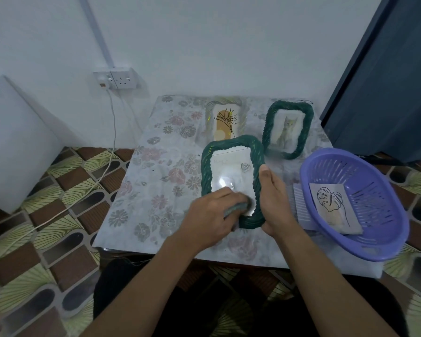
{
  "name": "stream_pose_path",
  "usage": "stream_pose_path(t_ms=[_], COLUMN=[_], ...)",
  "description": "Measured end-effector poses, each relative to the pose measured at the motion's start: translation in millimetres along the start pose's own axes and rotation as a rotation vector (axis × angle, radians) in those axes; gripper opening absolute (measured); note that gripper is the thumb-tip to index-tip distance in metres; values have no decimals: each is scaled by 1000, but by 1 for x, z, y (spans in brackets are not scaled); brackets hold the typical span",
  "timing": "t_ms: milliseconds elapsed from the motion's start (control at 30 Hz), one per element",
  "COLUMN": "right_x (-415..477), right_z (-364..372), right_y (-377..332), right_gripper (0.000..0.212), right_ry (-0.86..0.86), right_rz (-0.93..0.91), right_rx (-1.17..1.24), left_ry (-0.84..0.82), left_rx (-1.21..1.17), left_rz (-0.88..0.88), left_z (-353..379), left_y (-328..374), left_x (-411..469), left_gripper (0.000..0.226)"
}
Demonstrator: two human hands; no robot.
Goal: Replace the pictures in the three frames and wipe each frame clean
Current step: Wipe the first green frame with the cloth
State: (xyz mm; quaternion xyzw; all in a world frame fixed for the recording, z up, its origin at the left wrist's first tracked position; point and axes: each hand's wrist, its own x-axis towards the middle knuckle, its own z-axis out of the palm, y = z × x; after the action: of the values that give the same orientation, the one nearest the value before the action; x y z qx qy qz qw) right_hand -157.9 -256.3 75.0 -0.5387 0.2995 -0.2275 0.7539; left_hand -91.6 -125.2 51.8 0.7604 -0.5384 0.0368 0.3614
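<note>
A dark green rope-edged frame (206, 166) lies tilted toward me near the table's front. My right hand (275, 200) grips its right edge and lower right corner. My left hand (209, 215) holds a grey-blue cloth (238, 206) pressed on the lower part of the frame's glass. Behind stand two more frames: a pale one with a line-drawn flower picture (225, 117) and a green one with a cat picture (288, 130). A loose leaf drawing (331, 203) lies in the purple basket.
The purple basket (379, 239) sits at the table's front right, partly over a white ribbed sheet (301, 203). The floral tablecloth (156, 186) covers a low table. A wall socket (117, 80) with a white cable hangs at left; a dark door (387, 81) stands right.
</note>
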Motion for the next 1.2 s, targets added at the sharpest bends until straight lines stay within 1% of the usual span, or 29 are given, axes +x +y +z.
stream_pose_path(t_ms=[67,133,167,233,267,300,333,367,433,467,533,600,633,667,700,767,800,833,867,900,933,967,1033,1100,1200], right_x=[2,6,8,13,16,17,18,18,18,19,18,18,18,17,17,17,17,17,17,16,15,15,12,7,0], right_z=[0,-2,-4,-10,-12,-14,-15,-15,-16,-16,-16,-15,-13,-12,-9,-5,-2,-1,1,3,4,5,8,14,22], right_y=[0,0,-1,-2,-1,0,1,2,4,5,4,4,5,5,6,8,8,7,5,3,2,1,0,0,6], right_gripper=[38,35,33,28,28,29,30,31,33,34,36,39,41,44,47,53,55,56,57,60,62,62,59,55,54], right_ry=[-5,-5,6,38,46,45,48,51,54,47,27,8,-4,-20,-40,-87,-107,-122,-133,-150,-173,-193,-217,-246,-284], right_rz=[-24,-32,-21,32,57,78,93,110,144,157,180,205,222,244,265,277,273,273,284,304,320,328,327,331,351], right_rx=[-11,-11,9,73,101,123,139,157,200,220,241,251,263,278,295,331,350,370,381,380,369,351,305,262,188], left_ry=[-5,71,155,369,457,525,557,561,502,487,528,595,597,571,522,348,231,88,-52,-154,-216,-240,-213,-167,-86], left_rx=[-95,-380,-514,-664,-772,-914,-1047,-1137,-1172,-1150,-1142,-1213,-1241,-1231,-1166,-936,-793,-599,-343,-102,68,176,280,326,310], left_rz=[-69,-297,-409,-582,-672,-765,-844,-909,-1021,-1059,-1084,-1000,-931,-874,-833,-727,-635,-496,-335,-192,-113,-101,-160,-242,-378], left_z=[-7,-18,-23,-30,-32,-36,-40,-45,-54,-58,-63,-64,-64,-62,-58,-49,-42,-34,-27,-20,-14,-8,3,9,5], left_y=[-4,-5,-7,-17,-22,-26,-30,-33,-34,-34,-35,-31,-26,-18,-10,4,10,11,11,10,10,10,12,13,6], left_x=[-4,-7,-8,-9,-9,-7,-4,-2,4,7,12,19,22,23,24,22,18,13,8,4,1,-1,-1,3,21], left_gripper=[15,13,14,10,11,18,24,25,16,18,20,19,23,28,32,39,43,47,49,50,52,56,59,58,57])
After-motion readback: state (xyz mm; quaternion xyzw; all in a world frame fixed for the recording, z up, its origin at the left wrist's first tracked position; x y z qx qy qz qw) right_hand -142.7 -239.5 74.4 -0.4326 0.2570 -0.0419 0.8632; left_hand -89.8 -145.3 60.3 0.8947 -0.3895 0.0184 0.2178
